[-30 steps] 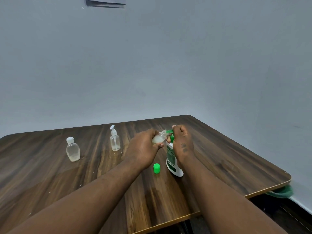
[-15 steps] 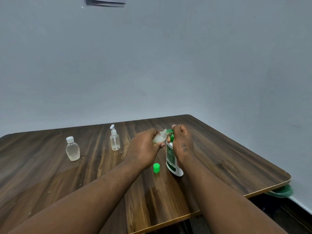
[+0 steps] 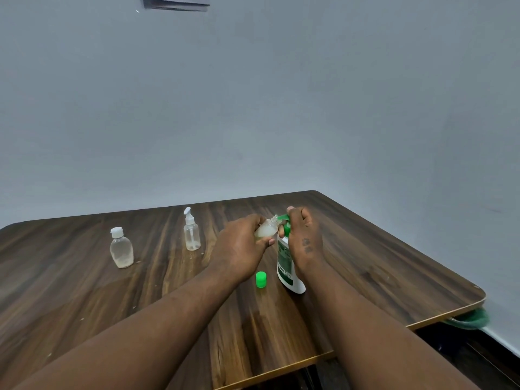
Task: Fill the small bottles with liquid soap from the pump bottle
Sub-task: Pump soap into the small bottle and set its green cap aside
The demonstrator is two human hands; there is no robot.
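A white pump bottle (image 3: 287,266) with a green label and green pump stands on the wooden table (image 3: 380,263). My right hand (image 3: 305,237) rests on top of its pump head. My left hand (image 3: 242,246) holds a small clear bottle (image 3: 266,229) tilted, its open neck right at the green nozzle; pale liquid shows inside. The small bottle's green cap (image 3: 260,279) lies on the table just left of the pump bottle's base.
A clear flat bottle with a white cap (image 3: 121,249) and a small clear pump-top bottle (image 3: 192,230) stand at the back left of the table. A green object (image 3: 470,319) pokes out under the table's right corner. The wall is close behind.
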